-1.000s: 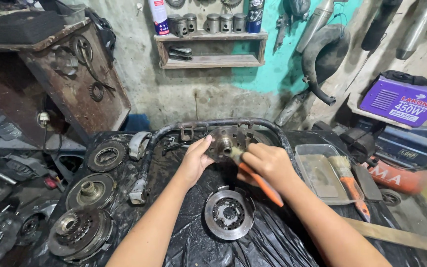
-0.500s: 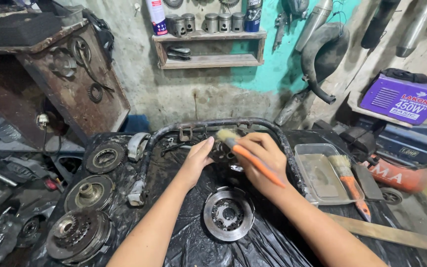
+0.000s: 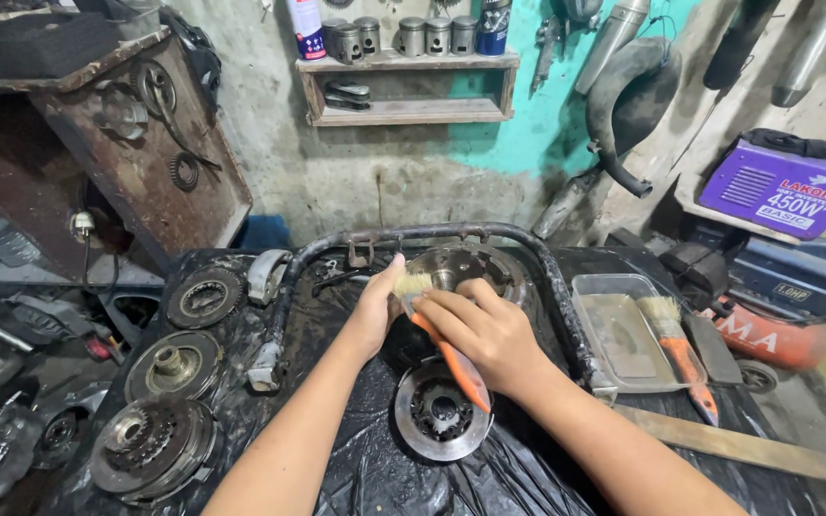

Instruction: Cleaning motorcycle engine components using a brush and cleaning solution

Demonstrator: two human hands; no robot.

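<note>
Head view. The left hand [image 3: 376, 311] rested against the left edge of a round metal clutch part [image 3: 470, 272], thumb raised along its rim, the other fingers curled under and hidden; how tightly they gripped could not be told. The part stood tilted on black plastic sheeting [image 3: 356, 459], inside the bend of a dark tubular frame [image 3: 403, 234].

The right hand [image 3: 489, 330] was wrapped around an orange-handled paintbrush [image 3: 442, 334], fingers pressed together over the handle. The pale bristles lay against the left face of the clutch part, just beside the left thumb. The handle's free end pointed back toward the person, over a flat round metal disc [image 3: 442, 413] lying on the sheeting directly below the hands.

To the right, just outside the frame, a shallow metal tray [image 3: 614, 334] held murky liquid; a second orange-handled brush [image 3: 676, 349] lay across its right rim. A wooden strip [image 3: 738, 444] lay near the tray's front corner.

To the left, three greasy round clutch assemblies [image 3: 174, 368] sat in a column on the sheeting, well apart from the hands. On the back wall, a wooden shelf [image 3: 408, 86] carried a row of pistons and two spray cans.
</note>
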